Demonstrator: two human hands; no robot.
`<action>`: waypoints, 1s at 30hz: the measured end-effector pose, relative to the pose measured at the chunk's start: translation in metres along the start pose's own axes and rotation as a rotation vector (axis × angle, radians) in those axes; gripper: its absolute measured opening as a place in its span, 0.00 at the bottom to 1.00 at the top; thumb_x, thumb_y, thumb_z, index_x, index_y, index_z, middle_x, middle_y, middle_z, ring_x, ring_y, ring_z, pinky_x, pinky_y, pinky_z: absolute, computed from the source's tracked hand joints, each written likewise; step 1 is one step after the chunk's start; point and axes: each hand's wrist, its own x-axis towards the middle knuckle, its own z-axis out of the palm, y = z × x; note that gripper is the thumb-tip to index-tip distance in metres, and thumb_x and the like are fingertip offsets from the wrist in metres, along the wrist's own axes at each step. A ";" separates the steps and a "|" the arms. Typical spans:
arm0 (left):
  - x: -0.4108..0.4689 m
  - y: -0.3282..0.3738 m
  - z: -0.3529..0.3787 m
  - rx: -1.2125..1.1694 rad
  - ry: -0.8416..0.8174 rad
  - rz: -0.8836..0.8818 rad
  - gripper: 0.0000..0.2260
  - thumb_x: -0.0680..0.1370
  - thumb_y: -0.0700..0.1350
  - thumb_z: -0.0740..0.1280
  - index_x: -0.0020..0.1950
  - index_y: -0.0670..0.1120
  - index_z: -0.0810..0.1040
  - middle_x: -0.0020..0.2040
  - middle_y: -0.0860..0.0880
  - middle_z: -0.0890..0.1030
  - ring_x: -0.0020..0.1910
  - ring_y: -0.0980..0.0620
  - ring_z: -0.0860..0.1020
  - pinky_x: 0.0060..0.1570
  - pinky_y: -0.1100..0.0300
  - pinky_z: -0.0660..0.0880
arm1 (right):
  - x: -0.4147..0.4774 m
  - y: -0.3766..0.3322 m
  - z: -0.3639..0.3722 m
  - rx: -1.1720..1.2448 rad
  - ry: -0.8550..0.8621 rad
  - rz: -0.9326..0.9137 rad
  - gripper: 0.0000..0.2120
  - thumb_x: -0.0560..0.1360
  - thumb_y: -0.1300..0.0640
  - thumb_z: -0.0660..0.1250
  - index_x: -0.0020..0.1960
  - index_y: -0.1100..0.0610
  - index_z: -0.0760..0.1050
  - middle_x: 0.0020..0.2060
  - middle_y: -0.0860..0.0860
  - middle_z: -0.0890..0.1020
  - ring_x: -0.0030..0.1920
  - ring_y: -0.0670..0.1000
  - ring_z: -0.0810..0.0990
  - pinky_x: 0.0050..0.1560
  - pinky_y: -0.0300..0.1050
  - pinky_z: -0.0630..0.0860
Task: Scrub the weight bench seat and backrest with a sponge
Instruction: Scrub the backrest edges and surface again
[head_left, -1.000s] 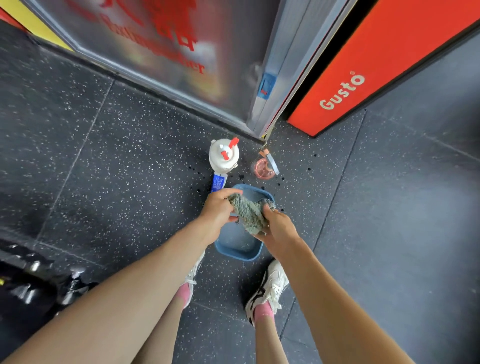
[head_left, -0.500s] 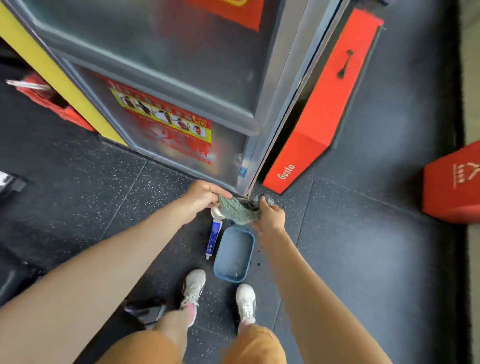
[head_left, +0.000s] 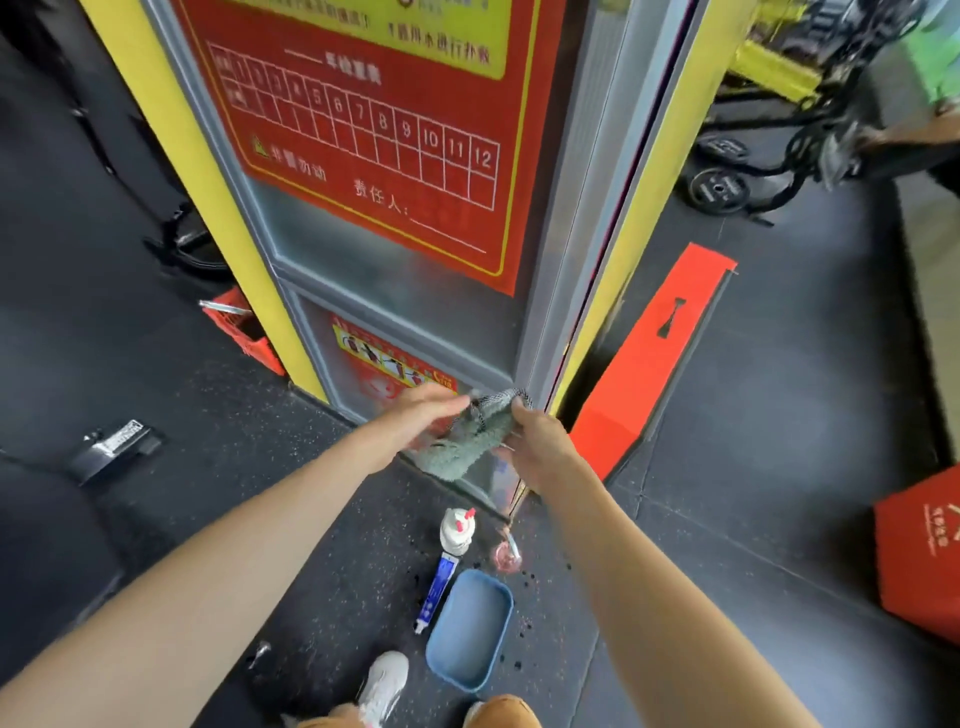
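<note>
The sponge (head_left: 462, 441), a limp grey-green fuzzy pad with a mesh edge, is held up between both hands, in front of the grey cabinet panel (head_left: 405, 291). Its upper right corner is pinched by the right hand (head_left: 540, 447). Its left edge is met by the left hand (head_left: 415, 415); the fingers are blurred, so a grasp cannot be confirmed. Below the hands, on the speckled floor (head_left: 260, 519), a white bottle (head_left: 457, 530), a blue tube (head_left: 435, 595), a pink cup (head_left: 506, 560) and a blue basin (head_left: 470, 631) are grouped close together.
</note>
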 end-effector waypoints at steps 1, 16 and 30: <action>-0.006 0.006 -0.001 0.010 0.007 -0.017 0.27 0.71 0.54 0.72 0.67 0.48 0.70 0.63 0.51 0.74 0.61 0.49 0.74 0.62 0.50 0.70 | -0.005 -0.008 0.007 -0.036 -0.052 -0.007 0.10 0.81 0.57 0.59 0.51 0.64 0.73 0.44 0.57 0.81 0.43 0.53 0.81 0.49 0.50 0.79; -0.080 0.020 -0.092 -0.071 0.440 0.026 0.17 0.79 0.43 0.65 0.68 0.42 0.73 0.52 0.46 0.78 0.49 0.50 0.72 0.50 0.57 0.68 | -0.037 -0.049 0.126 -0.308 -0.219 -0.142 0.12 0.82 0.55 0.58 0.58 0.63 0.71 0.45 0.57 0.79 0.44 0.55 0.79 0.48 0.51 0.79; -0.153 -0.054 -0.165 -0.026 0.506 -0.023 0.28 0.68 0.38 0.73 0.66 0.48 0.68 0.59 0.46 0.72 0.52 0.50 0.76 0.47 0.62 0.74 | -0.075 0.011 0.238 -0.210 -0.563 0.067 0.15 0.84 0.55 0.49 0.49 0.58 0.73 0.46 0.57 0.80 0.46 0.54 0.79 0.43 0.49 0.74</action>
